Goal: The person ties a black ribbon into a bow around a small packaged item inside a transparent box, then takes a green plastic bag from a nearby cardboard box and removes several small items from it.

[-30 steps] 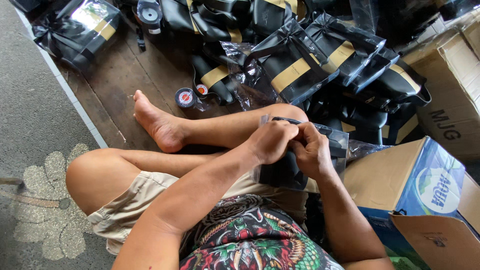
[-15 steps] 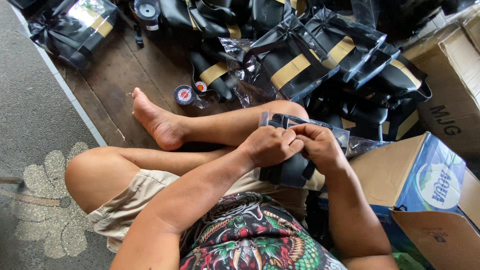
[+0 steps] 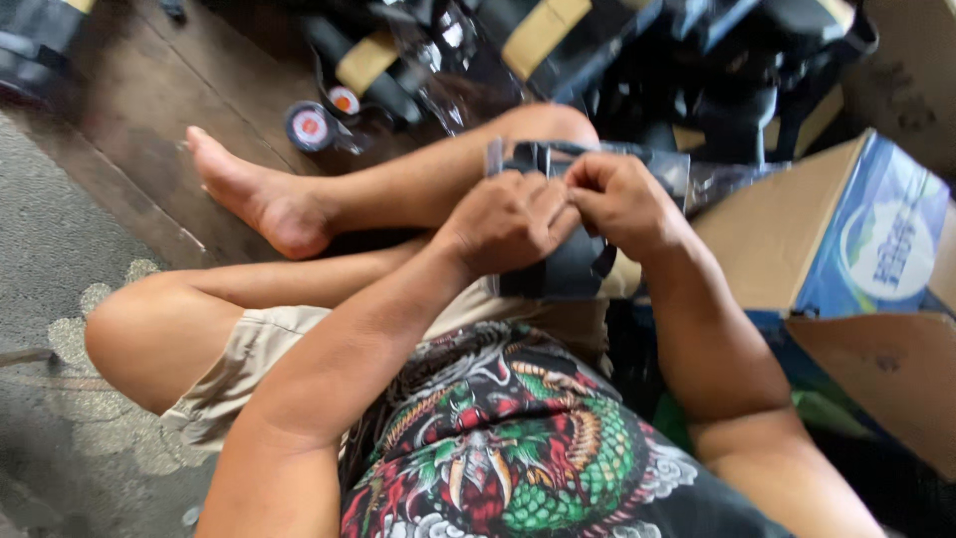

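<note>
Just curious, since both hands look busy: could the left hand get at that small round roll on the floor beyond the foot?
Probably yes. The roll lies in the open on the wooden floor past the foot, nothing covering it, but the left hand would first have to let go of the black packet.

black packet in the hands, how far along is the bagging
Done, it seems: a pile of bagged black items with tan bands lies on the wooden floor. In hand: left hand and right hand pinch the top edge of a black packet in clear plastic over the lap. What is left can't be counted; the open cardboard box hides its contents.
</note>
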